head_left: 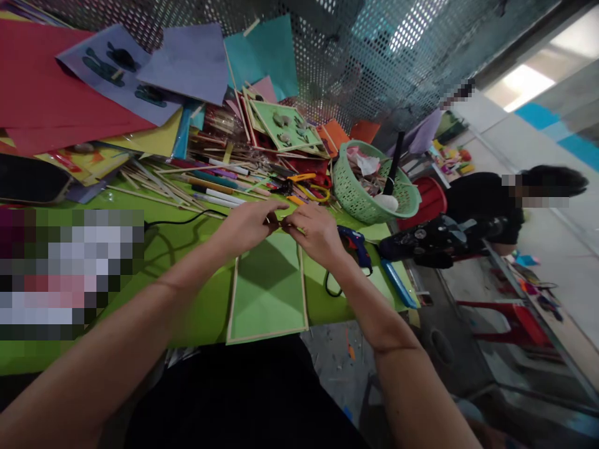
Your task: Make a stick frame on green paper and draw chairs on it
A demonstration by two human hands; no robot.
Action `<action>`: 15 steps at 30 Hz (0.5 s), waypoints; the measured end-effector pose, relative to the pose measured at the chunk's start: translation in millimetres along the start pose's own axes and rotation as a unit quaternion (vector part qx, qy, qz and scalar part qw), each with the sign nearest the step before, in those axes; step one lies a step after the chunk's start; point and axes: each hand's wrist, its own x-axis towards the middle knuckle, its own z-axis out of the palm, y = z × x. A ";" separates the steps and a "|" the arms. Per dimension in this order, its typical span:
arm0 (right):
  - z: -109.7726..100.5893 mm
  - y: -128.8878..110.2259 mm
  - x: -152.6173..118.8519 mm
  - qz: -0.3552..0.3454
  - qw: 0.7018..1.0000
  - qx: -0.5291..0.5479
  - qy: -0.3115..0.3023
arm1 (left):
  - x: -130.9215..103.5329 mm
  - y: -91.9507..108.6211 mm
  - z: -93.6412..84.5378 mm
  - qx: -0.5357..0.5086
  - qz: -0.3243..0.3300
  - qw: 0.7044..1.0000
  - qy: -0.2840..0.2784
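A light green sheet lies on the green table, with thin pale sticks along its left, right and near edges. Over its far edge, my left hand and my right hand meet almost fingertip to fingertip. Both hands have their fingers pinched together on something small that I cannot make out. The sheet's far edge is hidden under the hands. To the right of my right hand rests a blue glue gun with a black cord.
Pens and loose sticks cover the table behind my hands. A green basket stands at the back right, beside a black bottle-like object. Coloured papers pile up at the back left. A person in black is at the right.
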 end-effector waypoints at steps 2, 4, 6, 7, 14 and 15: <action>1.8 0.1 -6.5 0.017 1.000 -0.002 -0.014 | -0.1 -0.1 0.7 -0.002 -0.005 1.000 -0.010; 3.9 3.4 -12.0 0.034 0.999 0.005 -0.021 | 0.2 -1.8 -4.8 -0.008 -0.010 1.000 -0.006; 6.6 8.4 -16.7 0.048 0.998 0.013 -0.025 | 0.9 -4.8 -15.7 -0.012 -0.021 1.000 0.020; 8.2 10.8 -18.7 0.052 0.998 0.015 -0.028 | 1.3 -6.5 -22.1 -0.006 -0.029 0.999 0.033; 18.0 13.8 -25.1 0.044 0.998 0.009 -0.051 | 2.8 -12.9 -42.4 0.068 -0.087 0.994 -0.001; 19.0 13.5 -25.2 0.043 0.998 0.007 -0.052 | 2.7 -12.7 -42.0 0.078 -0.091 0.993 -0.008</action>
